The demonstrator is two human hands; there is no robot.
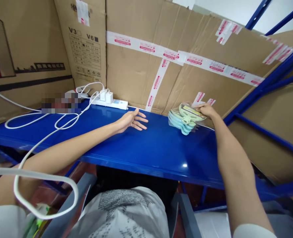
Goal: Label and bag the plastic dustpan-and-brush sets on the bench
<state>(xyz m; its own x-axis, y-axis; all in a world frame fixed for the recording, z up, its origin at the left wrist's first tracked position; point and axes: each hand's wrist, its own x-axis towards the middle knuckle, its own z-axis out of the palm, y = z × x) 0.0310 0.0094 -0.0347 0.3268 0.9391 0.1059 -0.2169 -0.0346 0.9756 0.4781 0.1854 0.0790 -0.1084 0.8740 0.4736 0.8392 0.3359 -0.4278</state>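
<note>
My left hand hovers over the middle of the blue table, palm turned inward, fingers spread with nothing in them. At the right, a stack of pastel plastic pieces lies near the back of the table. Light blue pieces form the lower part; a pale green piece in a clear wrapper with a yellowish label lies on top. Their exact kind does not show. My right hand has its fingers closed on the upper right edge of this top wrapped piece; the thumb is mostly hidden.
A white power strip with plugs stands along the back left. White cables loop over the table's left side, and one hangs in the foreground. Taped cardboard walls the back. Blue metal bars rise at the right.
</note>
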